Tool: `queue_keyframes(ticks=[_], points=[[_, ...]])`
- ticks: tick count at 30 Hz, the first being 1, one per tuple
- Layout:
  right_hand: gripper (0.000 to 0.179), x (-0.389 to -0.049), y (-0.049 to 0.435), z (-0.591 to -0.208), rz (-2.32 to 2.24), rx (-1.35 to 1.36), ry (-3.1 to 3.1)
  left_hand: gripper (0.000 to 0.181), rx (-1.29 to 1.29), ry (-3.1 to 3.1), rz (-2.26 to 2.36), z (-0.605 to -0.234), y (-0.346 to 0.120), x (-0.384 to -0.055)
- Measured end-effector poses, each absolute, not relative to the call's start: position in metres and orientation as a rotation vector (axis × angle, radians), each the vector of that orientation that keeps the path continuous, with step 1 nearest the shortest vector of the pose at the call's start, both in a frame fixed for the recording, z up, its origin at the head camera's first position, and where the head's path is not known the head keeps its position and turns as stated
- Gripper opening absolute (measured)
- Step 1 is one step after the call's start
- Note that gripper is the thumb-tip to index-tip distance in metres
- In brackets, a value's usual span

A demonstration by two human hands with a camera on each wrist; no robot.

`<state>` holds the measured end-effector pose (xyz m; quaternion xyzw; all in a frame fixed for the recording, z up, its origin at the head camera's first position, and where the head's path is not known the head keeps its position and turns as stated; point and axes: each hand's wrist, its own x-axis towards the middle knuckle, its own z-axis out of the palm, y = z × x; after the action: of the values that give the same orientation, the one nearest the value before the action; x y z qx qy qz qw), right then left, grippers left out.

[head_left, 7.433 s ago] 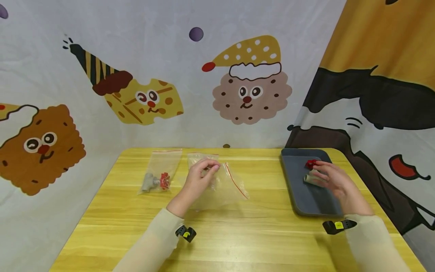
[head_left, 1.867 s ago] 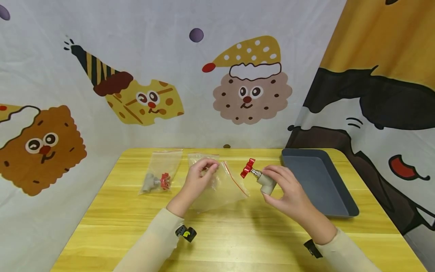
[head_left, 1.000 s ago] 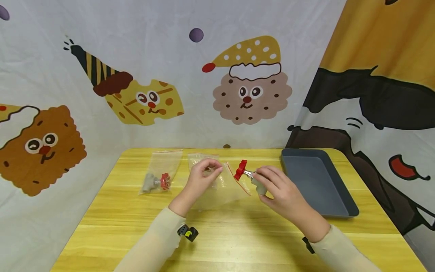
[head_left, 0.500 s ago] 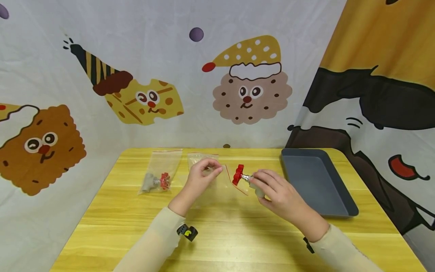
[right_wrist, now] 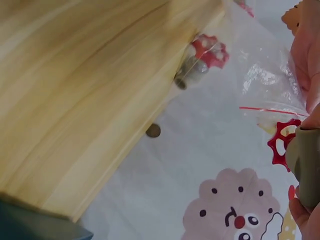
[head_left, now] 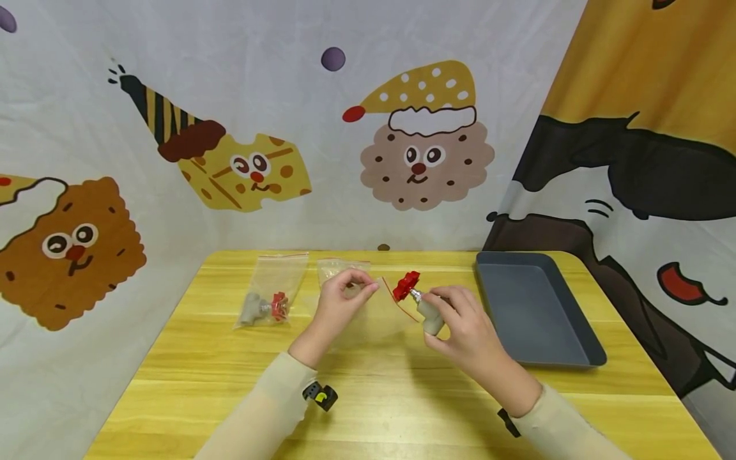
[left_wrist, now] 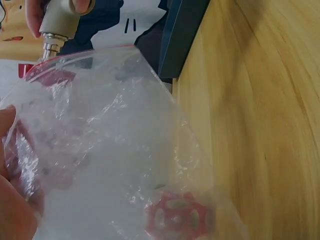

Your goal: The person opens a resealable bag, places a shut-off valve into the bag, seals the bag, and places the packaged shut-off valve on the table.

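Note:
My left hand pinches the edge of a clear zip bag with a red zip line, held up over the table. My right hand grips a grey stop valve by its pipe body. Its red handwheel points up and left, close to the bag's mouth. In the left wrist view the bag covers part of that wheel; whether it is inside I cannot tell. The right wrist view shows the valve body between thumb and fingers, with the wheel near the red zip line.
A bagged valve lies at the back left. Beside it is another bag, mostly behind my left hand; a red wheel shows in it in the right wrist view. A grey tray stands at the right.
The valve was lifted from the tray, leaving nothing in it, and carried left to the bag. In the last half second its wheel tipped upward. The left hand keeps its pinch.

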<state>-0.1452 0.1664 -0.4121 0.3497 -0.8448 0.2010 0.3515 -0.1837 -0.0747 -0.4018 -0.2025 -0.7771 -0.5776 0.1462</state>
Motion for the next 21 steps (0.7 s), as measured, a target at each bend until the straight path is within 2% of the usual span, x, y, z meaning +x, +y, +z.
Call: queue_keyframes(ticks=[10,21], points=[[0.058,-0.146,0.164,-0.413,0.429,1.087,-2.12,0.01,-0.48,-2.248,-1.659,-0.389,-0.071,-0.175],[0.062,-0.153,0.172,-0.411,0.235,1.366,-2.001,0.009,-0.532,-2.267,-1.704,-0.396,-0.071,-0.18]])
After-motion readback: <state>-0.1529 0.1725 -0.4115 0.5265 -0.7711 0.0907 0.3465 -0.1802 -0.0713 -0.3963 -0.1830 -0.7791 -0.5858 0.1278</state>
